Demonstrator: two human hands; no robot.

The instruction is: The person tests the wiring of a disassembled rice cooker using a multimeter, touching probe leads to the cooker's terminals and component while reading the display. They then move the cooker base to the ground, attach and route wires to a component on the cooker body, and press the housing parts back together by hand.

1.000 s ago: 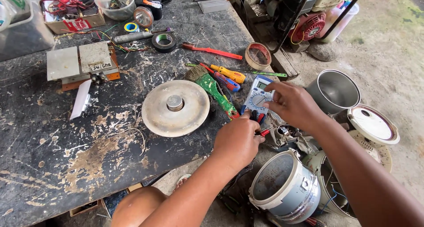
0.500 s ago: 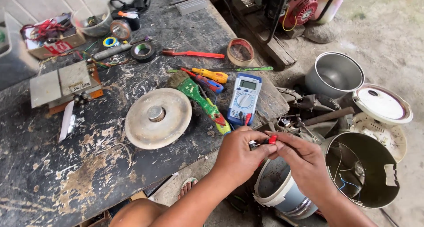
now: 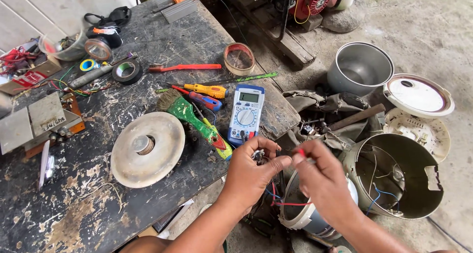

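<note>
My left hand (image 3: 252, 173) pinches a small dark metal part just off the front edge of the workbench (image 3: 88, 204). My right hand (image 3: 322, 176) holds a red-tipped probe against that part, with red and black leads (image 3: 286, 202) hanging below. A blue multimeter (image 3: 246, 114) lies on the bench edge right behind my hands. Under my hands stands an opened grey cooker body (image 3: 300, 218).
On the bench lie a round metal heating plate (image 3: 148, 148), a green-handled brush (image 3: 189, 116), screwdrivers (image 3: 207, 91), tape rolls (image 3: 127, 71) and a red toothbrush (image 3: 185, 67). On the floor: a cooker shell (image 3: 401, 181), a metal pot (image 3: 359, 70), a white lid (image 3: 418, 94), a hammer (image 3: 354, 118).
My hands drew back from the multimeter toward me and came together. The right hand now holds the red probe against the part in my left. The view shifted right and down.
</note>
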